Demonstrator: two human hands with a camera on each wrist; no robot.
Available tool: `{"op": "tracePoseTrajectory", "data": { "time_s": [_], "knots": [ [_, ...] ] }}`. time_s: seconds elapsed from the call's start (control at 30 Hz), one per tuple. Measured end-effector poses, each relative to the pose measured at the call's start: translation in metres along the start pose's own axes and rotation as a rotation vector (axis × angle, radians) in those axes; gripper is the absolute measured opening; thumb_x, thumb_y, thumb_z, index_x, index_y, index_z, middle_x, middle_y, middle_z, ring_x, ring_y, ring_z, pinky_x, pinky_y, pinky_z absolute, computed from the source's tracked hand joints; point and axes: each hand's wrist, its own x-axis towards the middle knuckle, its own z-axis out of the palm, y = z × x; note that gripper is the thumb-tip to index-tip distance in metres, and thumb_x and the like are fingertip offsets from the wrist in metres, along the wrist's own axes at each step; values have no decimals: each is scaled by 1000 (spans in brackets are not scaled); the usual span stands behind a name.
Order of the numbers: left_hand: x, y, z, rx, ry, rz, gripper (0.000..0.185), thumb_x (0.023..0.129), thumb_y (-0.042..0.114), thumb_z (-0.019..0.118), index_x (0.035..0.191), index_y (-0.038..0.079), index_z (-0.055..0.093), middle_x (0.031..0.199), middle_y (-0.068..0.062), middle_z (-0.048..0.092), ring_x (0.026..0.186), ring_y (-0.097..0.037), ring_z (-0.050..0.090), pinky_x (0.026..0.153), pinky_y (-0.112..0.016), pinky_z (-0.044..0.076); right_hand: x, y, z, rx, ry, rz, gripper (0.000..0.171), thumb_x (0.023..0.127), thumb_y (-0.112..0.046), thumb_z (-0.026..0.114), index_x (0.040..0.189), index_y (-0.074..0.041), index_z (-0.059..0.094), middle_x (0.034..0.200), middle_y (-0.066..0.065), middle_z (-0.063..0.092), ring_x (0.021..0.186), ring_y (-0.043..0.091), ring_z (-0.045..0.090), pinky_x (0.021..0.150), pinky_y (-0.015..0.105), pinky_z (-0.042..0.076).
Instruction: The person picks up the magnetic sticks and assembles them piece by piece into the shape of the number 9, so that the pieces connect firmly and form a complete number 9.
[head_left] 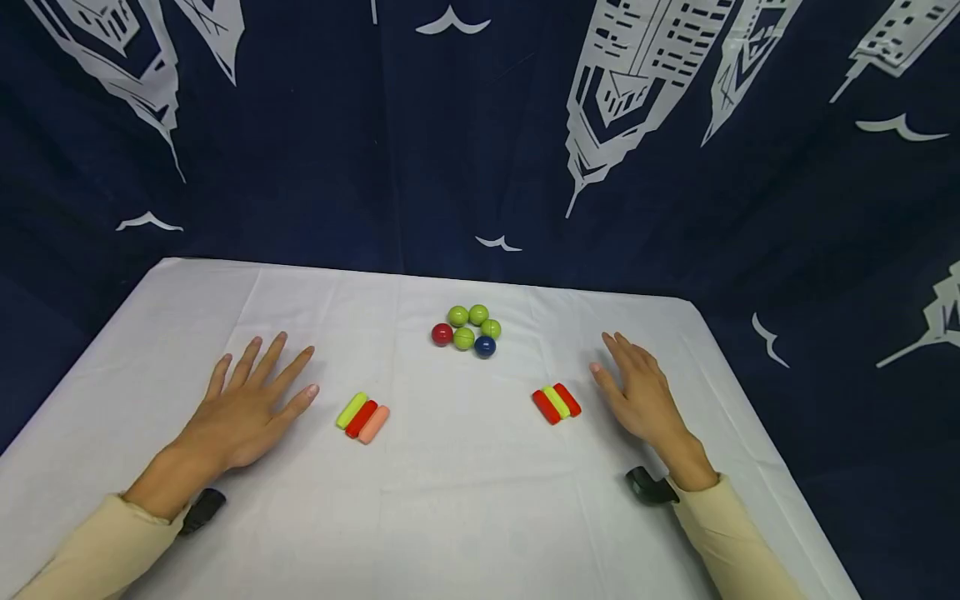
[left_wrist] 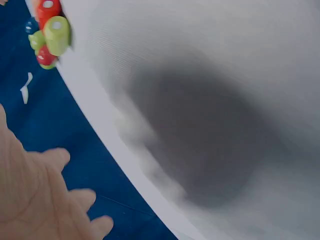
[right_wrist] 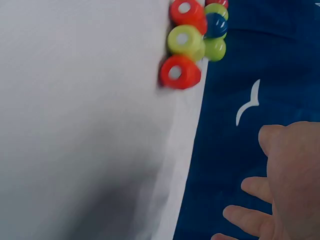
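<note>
Left hand (head_left: 251, 400) flat, fingers spread, holding nothing, lower left beside three sticks (head_left: 363, 417). Right hand (head_left: 637, 393) likewise relaxed, probably empty, right of another stick trio (head_left: 557, 402). Balls (head_left: 468, 328) clustered at centre.

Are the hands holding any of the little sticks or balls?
No, nothing is held. The left hand and the right hand lie flat and open on the white table, beside the sticks.

Three views, one tabletop
Head camera looks down and forward over the whole white table (head_left: 480, 517); both wrist cameras sit low and close, sharing the coloured pegs (right_wrist: 181, 72) at their upper edges.
</note>
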Motion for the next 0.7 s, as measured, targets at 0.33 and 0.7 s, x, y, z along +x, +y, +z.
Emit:
{"op": "tracePoseTrajectory", "data": {
  "time_s": [0.33, 0.7],
  "knots": [
    [0, 22, 1, -222, -105, 93, 67, 103, 60, 33, 161, 31, 16, 168, -13, 11, 154, -41, 5, 116, -68, -1, 12, -23, 12, 52, -29, -35, 59, 105, -39, 48, 153, -6, 39, 157, 25, 35, 139, 51, 32, 111, 69, 24],
    [11, 20, 3, -531, -176, 213, 61, 104, 45, 49, 158, 33, 26, 165, -6, 25, 146, -37, 26, 110, -70, 23, 18, -46, 20, 132, -46, -59, 56, 103, -36, 54, 151, -9, 42, 154, 18, 41, 139, 44, 34, 113, 61, 30]
  ]
}}
